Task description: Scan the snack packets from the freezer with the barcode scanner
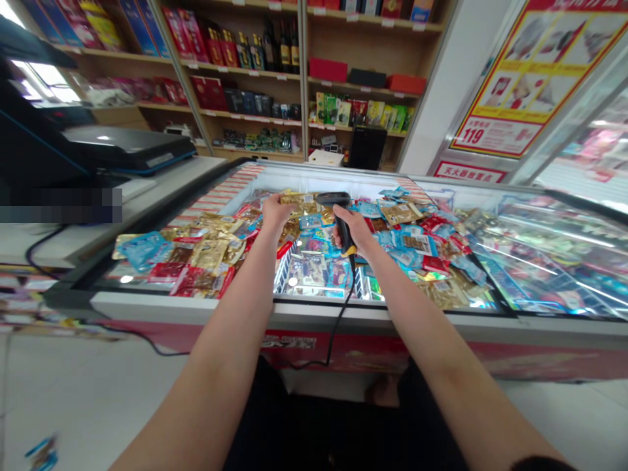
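Observation:
My right hand is closed around the handle of a black and yellow barcode scanner, its head over the packets and its cord hanging down the front. To its left, my left hand has its fingers bent together at a gold snack packet; its grip is partly hidden. Gold and red snack packets are heaped on the glass-topped freezer at the left. Blue, red and gold packets cover its right side. Between the heaps, goods in a white wire basket show through the glass.
Shelves with boxes and bottles stand behind the freezer. A dark flat device sits on the counter at the left. The scanner's black cord loops below the freezer's edge. A blue packet lies on the floor.

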Motion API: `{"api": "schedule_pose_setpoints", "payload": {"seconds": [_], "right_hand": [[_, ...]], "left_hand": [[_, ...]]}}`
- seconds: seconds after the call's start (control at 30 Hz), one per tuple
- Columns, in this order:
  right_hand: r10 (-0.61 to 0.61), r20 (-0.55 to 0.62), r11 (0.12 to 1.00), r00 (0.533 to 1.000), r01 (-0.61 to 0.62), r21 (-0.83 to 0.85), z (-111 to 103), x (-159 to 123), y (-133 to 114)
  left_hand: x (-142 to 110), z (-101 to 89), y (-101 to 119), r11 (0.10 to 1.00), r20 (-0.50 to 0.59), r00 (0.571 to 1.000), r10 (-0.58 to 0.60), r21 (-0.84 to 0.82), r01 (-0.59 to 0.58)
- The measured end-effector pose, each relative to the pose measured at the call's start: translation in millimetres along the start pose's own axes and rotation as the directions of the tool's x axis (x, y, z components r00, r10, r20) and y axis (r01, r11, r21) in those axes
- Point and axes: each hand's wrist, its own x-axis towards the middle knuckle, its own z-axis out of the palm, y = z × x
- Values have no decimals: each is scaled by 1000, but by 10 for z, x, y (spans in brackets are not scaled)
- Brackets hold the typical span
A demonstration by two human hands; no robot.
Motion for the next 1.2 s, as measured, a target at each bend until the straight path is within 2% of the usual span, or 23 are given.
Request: {"api": "schedule_pose_setpoints", "payload": {"seconds": [0.37, 1.2], "right_hand": [[-14, 37, 1000, 999, 14, 6, -17, 7, 11], [-1, 35, 1000, 999, 1, 1, -7, -28, -27]], "left_hand": [[8, 12, -28, 999, -3, 999, 33, -16, -33], [7, 25, -20, 1000, 3, 1000, 16, 12, -17]]}}
